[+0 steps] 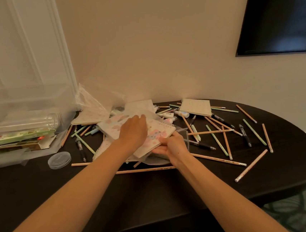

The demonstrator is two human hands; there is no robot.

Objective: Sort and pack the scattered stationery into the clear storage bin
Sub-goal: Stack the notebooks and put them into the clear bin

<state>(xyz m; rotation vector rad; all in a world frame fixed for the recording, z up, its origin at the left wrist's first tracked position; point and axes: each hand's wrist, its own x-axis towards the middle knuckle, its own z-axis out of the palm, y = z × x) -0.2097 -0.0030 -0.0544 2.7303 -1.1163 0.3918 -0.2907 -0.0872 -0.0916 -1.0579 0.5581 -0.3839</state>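
A pile of small pastel spiral notebooks [156, 134] lies in the middle of the dark table [155, 190]. My left hand [132, 132] rests flat on top of the pile with its fingers spread. My right hand [171, 146] grips the pile's lower right edge from underneath. The clear storage bin [23, 102] stands at the far left with green pencil boxes [17, 137] and a clear tube [36, 120] in it. Many pencils [222, 130] and pens [244, 135] lie scattered to the right.
A stack of clear round lids [59, 160] sits near the bin. Crumpled clear plastic bags [94, 101] lie behind the pile. Another notebook [196, 107] and glue bottles [167, 115] lie at the back. A dark screen [280, 13] hangs on the wall. The table's edge curves at the right.
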